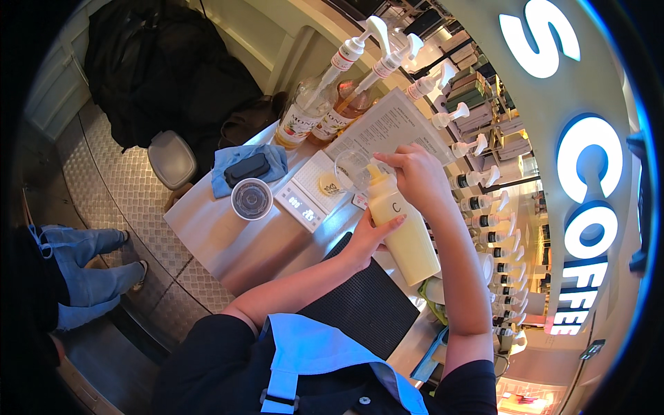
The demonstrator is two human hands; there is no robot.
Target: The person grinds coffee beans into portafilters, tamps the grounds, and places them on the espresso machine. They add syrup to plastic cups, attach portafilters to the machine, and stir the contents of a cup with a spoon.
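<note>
My left hand (369, 236) is wrapped around a squeeze bottle (407, 249) of pale yellow liquid marked with a letter. The bottle is tilted, its yellow nozzle (374, 171) pointing toward a clear plastic cup (354, 168). At the nozzle tip, my right hand (421, 174) has its index finger stretched out; a small pale piece there may be a cap, but the fingers hide it. The clear cup stands on a white digital scale (301, 203) with its display lit, and holds a little yellow liquid at the bottom.
A second cup (251, 198) stands left of the scale, near a black object (248, 167) on a blue cloth (222, 179). Syrup pump bottles (301, 116) and a printed menu sheet (389, 127) line the back. A black ribbed mat (363, 306) lies nearby. Another person's legs (93, 275) are at left.
</note>
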